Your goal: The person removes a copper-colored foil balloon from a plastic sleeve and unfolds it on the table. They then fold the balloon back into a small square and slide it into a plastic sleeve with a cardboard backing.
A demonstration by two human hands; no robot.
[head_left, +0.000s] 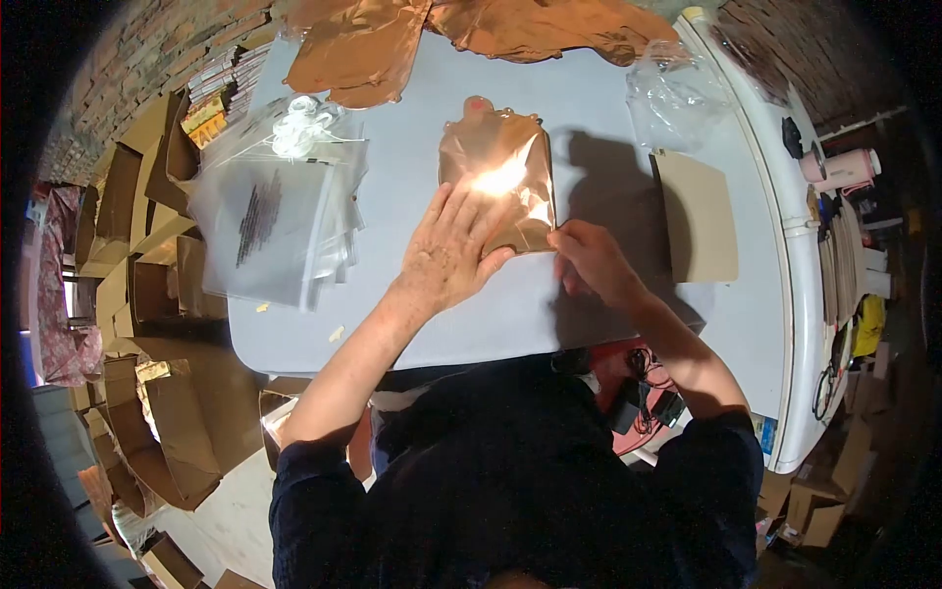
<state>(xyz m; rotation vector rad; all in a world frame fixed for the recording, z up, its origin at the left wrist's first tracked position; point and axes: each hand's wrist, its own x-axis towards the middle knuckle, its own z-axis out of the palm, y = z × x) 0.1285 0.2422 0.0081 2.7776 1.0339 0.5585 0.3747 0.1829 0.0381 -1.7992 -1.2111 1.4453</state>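
Observation:
A shiny copper-coloured foil balloon (483, 144), deflated and folded flat, lies on the pale grey table (402, 147). Bright light glares off its middle, and a small reddish round spot shows on its top tab. My left hand (446, 257) rests palm down on its lower left part with the fingers stretched out. At its lower right corner, the fingers of my right hand (597, 261) pinch the edge. More flat copper foil balloons (355, 51) are spread along the table's far edge.
Clear zip bags (280, 240) lie on the left with white string (304, 128) above them. A crumpled clear plastic bag (677, 98) and a beige card (699, 218) are on the right. Cardboard boxes (186, 422) crowd the left floor; a white raised edge (790, 324) bounds the right.

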